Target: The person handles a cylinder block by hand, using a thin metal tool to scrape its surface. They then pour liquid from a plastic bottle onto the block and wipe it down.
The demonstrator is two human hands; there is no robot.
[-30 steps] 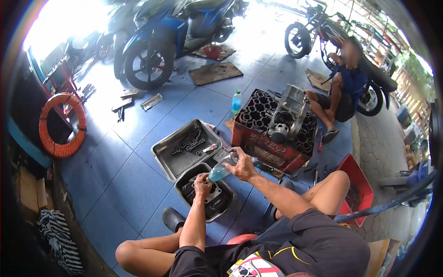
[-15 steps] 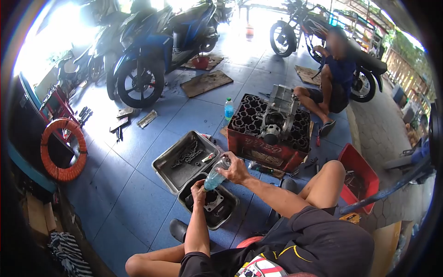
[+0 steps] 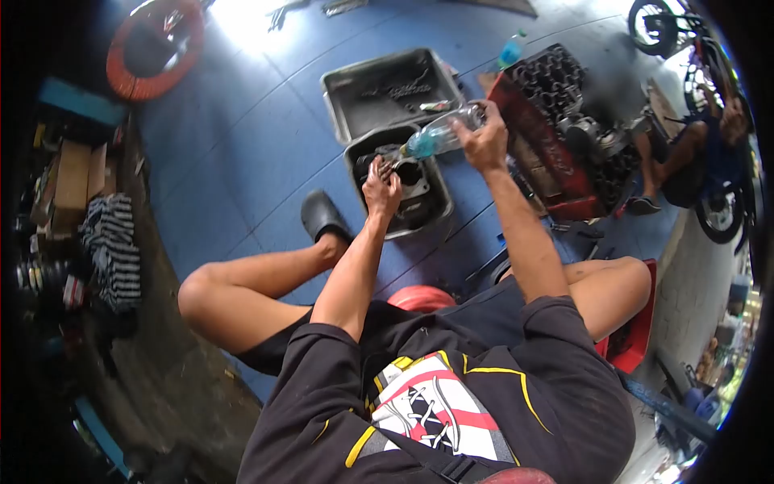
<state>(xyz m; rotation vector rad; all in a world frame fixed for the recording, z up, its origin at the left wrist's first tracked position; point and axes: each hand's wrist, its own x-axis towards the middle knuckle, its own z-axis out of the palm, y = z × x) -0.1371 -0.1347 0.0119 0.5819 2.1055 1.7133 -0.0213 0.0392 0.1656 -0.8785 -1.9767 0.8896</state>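
Note:
My right hand (image 3: 484, 139) is closed around a clear plastic bottle (image 3: 442, 137) with blue-green liquid in it. The bottle is tilted, its mouth pointing down to the left over a dark tub (image 3: 442, 211). Just below the mouth, my left hand (image 3: 381, 189) reaches over the tub with fingers extended and slightly cupped, darkly stained at the tips. Inside the tub lies a grey metal engine cylinder (image 3: 415, 187) with a round bore, partly hidden by my left hand.
A metal tray (image 3: 355, 101) with small parts adjoins the tub. To the right, a red crate (image 3: 536, 153) bears an engine (image 3: 587, 139); a second bottle (image 3: 511, 51) stands behind it. Another person (image 3: 685, 157) sits at far right. My clog (image 3: 322, 216) is left of the tub.
The view has tipped downward, so the tub and tray appear higher. My left hand's fingers have moved off from beside the bottle's neck and straightened. My right hand still holds the bottle tilted.

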